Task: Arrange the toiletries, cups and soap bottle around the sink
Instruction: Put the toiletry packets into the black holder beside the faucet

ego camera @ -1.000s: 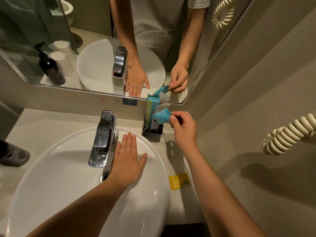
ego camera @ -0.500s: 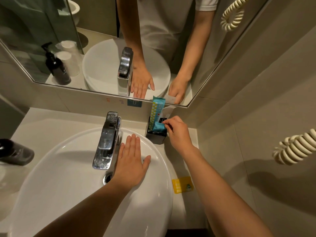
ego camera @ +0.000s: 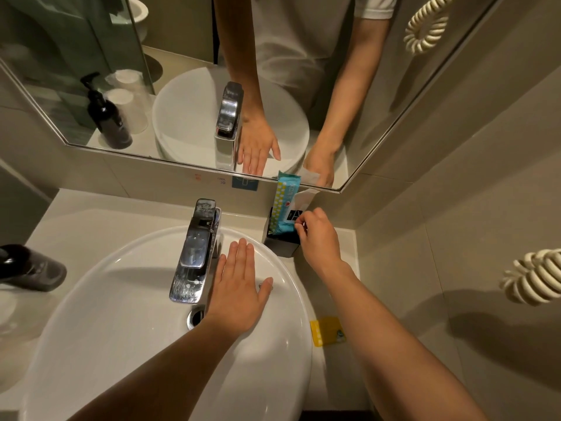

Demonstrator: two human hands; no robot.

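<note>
Where the two bare forearms enter from the bottom of the frame, the white sink (ego camera: 127, 344) is seen filling the lower left and centre. The left hand (ego camera: 239, 288) is laid flat on the right part of the basin rim, palm down, fingers straight and close together with the thumb held out to the right, just beside the chrome faucet (ego camera: 195, 250). The drain opening (ego camera: 195, 318) is partly seen below the spout. A yellow packet (ego camera: 328, 331) lies flat on the pale counter (ego camera: 340, 238) to the right of the basin, between the sink and the right forearm. At the left edge of the frame a dark soap bottle (ego camera: 32, 267) is seen on the counter, apart from the sink; its top is cut off by the frame.

Farther back, right of centre, the right hand (ego camera: 318, 238) is held over a black holder (ego camera: 280, 246) standing on the counter against the back wall. Its fingertips (ego camera: 299, 227) are closed on a small blue sachet (ego camera: 285, 227) at the holder's mouth. A taller blue packet (ego camera: 283, 197) with yellow dots stands upright in the same holder, a white packet (ego camera: 303, 197) behind it.

In the mirror (ego camera: 394, 95) across the upper frame, two upturned clear cups are seen reflected beside the bottle at upper left. A coiled cream cord (ego camera: 534, 278) hangs at the right edge.
</note>
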